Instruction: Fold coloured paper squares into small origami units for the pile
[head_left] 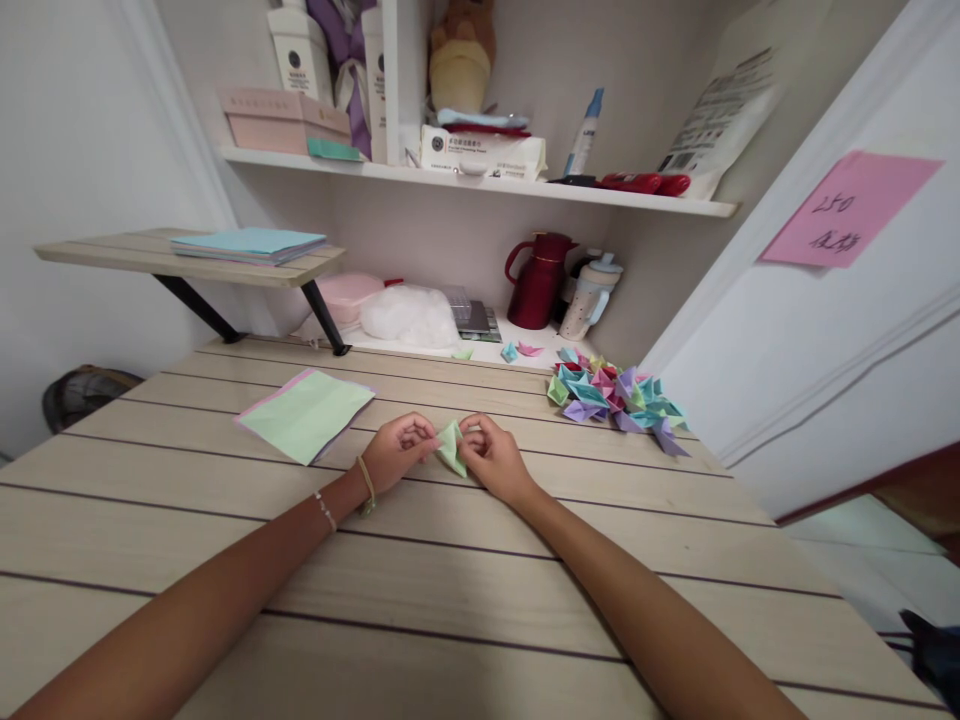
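Between my two hands is a small folded piece of light green paper, pointed toward its lower end. My left hand pinches its left edge with thumb and finger. On the opposite side, my right hand grips the right edge, fingers curled. To the left lies a stack of paper sheets, green on top with pink and purple edges showing. Off to the right sits a pile of folded paper boats in blue, purple, pink and green.
A raised wooden shelf on black legs holds more coloured paper. Along the back stand a dark red jug, a pale tumbler and a white plastic bag. A pink note sticks to the right panel.
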